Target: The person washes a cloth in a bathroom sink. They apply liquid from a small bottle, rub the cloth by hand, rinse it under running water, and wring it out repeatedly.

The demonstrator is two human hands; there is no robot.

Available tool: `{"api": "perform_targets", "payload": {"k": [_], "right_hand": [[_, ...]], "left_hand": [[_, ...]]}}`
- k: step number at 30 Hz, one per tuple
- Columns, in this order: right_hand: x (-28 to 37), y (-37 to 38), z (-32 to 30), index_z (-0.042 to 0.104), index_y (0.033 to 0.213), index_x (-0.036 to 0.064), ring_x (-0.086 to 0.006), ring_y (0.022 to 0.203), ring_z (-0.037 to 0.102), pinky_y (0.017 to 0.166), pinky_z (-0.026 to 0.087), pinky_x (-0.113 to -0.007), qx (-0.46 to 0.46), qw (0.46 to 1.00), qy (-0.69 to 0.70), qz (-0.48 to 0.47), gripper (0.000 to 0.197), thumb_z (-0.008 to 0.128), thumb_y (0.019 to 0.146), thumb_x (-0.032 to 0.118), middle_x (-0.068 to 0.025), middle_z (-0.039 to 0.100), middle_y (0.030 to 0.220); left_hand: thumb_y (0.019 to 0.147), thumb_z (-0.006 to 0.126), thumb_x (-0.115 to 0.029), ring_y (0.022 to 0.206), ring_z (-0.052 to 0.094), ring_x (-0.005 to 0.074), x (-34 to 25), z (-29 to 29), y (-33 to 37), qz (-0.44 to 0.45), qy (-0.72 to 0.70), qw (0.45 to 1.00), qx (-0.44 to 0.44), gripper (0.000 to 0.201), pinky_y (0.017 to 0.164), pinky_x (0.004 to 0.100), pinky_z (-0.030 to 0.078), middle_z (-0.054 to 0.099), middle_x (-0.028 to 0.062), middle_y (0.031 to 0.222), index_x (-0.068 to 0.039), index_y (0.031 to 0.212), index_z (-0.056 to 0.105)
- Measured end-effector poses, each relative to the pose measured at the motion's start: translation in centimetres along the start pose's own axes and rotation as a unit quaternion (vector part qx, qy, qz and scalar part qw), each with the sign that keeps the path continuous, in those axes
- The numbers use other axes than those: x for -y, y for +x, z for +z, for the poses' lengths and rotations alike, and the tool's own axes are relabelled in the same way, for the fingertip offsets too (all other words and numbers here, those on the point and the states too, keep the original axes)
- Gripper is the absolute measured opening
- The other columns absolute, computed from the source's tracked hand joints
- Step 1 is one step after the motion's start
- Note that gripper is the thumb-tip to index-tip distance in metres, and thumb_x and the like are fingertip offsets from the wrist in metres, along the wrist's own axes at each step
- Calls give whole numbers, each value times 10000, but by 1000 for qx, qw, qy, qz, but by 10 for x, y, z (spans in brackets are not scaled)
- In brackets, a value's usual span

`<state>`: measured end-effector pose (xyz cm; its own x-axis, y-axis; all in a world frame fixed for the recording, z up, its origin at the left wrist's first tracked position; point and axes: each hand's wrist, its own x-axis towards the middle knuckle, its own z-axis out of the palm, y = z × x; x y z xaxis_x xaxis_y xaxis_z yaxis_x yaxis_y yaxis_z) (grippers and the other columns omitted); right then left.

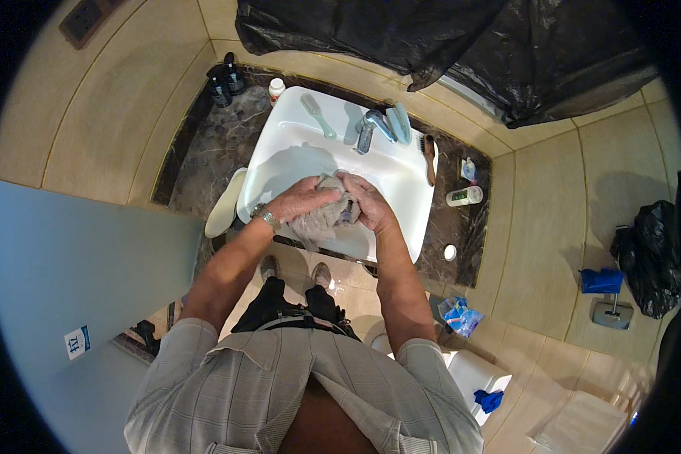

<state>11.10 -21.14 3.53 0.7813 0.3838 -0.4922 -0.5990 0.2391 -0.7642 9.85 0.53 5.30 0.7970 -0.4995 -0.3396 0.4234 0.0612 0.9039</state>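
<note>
Both our hands are clamped on the cloth (321,216): left hand (303,198) wraps over the top, right hand (365,200) grips from the side, bunching it between them. We hold it low over the basin of the sink (295,144), likely so any drips stay in the bowl. Tap (371,129) sits just behind, spout toward us. Comb (318,115) and brush (429,155) lie on the sink rim, bottles (225,82) and a tube (464,196) on the dark counter (227,144), all well apart from the hands. Can't tell if water runs. Fingertips buried in cloth folds. Black plastic (446,45) hides the wall above.
</note>
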Motion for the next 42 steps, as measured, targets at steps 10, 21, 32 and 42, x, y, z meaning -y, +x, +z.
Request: {"api": "perform_targets", "payload": {"k": [10, 21, 32, 42], "right_hand": [[5, 5, 49, 711, 1097, 50, -144, 812, 642, 743, 543, -316, -209, 914, -233, -260, 271, 757, 958, 278, -39, 710, 907], [-67, -50, 145, 722, 968, 96, -336, 869, 720, 752, 581, -434, -149, 775, -499, -358, 216, 783, 875, 281, -139, 723, 942], [-63, 27, 92, 682, 948, 59, -397, 779, 702, 702, 567, -455, -346, 794, -404, -294, 269, 742, 926, 321, -213, 713, 855], [-45, 36, 73, 707, 930, 71, -369, 779, 706, 723, 568, -432, -414, 762, -403, -293, 275, 774, 905, 336, -177, 720, 834]], "left_hand": [[1002, 600, -553, 1007, 659, 246, 52, -2, -18, -39, 65, 976, -204, 538, 822, 423, 566, 661, 85, 1130, -79, 1256, 592], [1112, 436, -393, 1188, 623, 218, 156, -38, 11, 68, -434, 897, 56, 484, 1081, 391, 500, 633, 78, 1318, -43, 1436, 522], [980, 618, -168, 1142, 667, 298, 188, -59, 57, 169, -125, 972, -106, 431, 1009, 396, 531, 687, 152, 1237, -30, 1385, 574], [1090, 523, -281, 1158, 658, 196, 87, -14, 45, -13, -427, 897, -110, 341, 1002, 362, 556, 685, 72, 1257, -57, 1333, 606]]}}
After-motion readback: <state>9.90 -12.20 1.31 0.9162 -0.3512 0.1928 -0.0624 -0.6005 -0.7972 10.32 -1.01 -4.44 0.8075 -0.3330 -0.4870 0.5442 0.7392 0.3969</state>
